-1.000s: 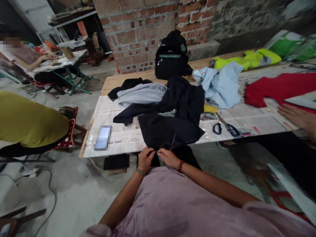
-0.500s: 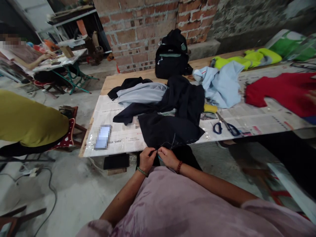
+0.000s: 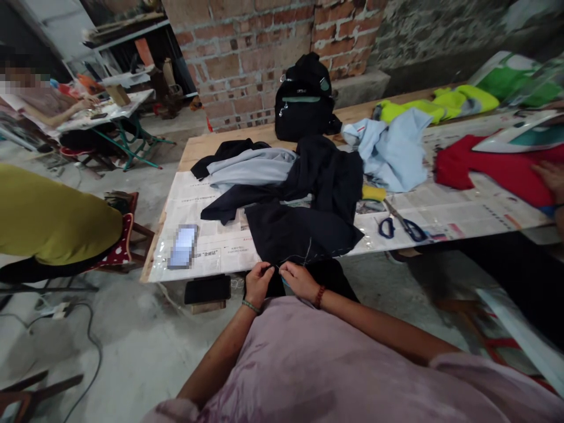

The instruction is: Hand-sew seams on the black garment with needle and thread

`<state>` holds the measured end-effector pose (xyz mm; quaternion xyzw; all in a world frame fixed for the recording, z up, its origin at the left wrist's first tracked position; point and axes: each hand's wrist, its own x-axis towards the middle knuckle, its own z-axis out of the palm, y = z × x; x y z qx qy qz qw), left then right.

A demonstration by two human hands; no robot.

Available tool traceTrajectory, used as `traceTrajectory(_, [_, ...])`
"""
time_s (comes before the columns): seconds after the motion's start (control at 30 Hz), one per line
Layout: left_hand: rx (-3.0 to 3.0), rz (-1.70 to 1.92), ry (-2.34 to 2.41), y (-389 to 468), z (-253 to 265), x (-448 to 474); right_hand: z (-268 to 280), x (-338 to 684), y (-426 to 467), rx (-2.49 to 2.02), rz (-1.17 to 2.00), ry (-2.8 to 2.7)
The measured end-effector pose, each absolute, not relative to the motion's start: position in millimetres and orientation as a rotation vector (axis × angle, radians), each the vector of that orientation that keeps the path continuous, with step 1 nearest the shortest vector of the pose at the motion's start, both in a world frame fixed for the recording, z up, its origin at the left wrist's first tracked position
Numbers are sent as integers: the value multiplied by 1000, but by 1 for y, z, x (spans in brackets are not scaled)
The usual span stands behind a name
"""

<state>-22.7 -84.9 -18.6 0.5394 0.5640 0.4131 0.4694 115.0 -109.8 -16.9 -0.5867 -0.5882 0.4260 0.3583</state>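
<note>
A piece of black cloth (image 3: 286, 232) hangs slightly over the table's front edge, with a line of white stitches near its lower right side. My left hand (image 3: 259, 283) is closed in a pinch on the cloth's near edge. Close beside it, my right hand (image 3: 302, 282) pinches a thin pale thread, its fingertips a small gap from the left ones. The thread arcs over the cloth toward the fingers; whether a needle is there is too small to tell. A bit of blue shows under my right hand.
On the newspaper-covered table (image 3: 229, 257) lie a phone (image 3: 183, 247), scissors (image 3: 403, 220), dark and grey garments (image 3: 251, 167) and a light blue garment (image 3: 392, 153). A black backpack (image 3: 304, 100) stands behind. At right, a co-worker's hand (image 3: 550, 176) rests by an iron (image 3: 524, 135) on red cloth.
My hands have drawn slightly apart, the left one shifting a little left. At the right, an iron has come into view over the red cloth.
</note>
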Motion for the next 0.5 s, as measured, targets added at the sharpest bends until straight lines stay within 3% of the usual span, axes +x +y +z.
traceTrajectory(0.5, [2140, 1234, 1241, -89, -19, -32, -16, 115, -107, -1520, 1086, -1501])
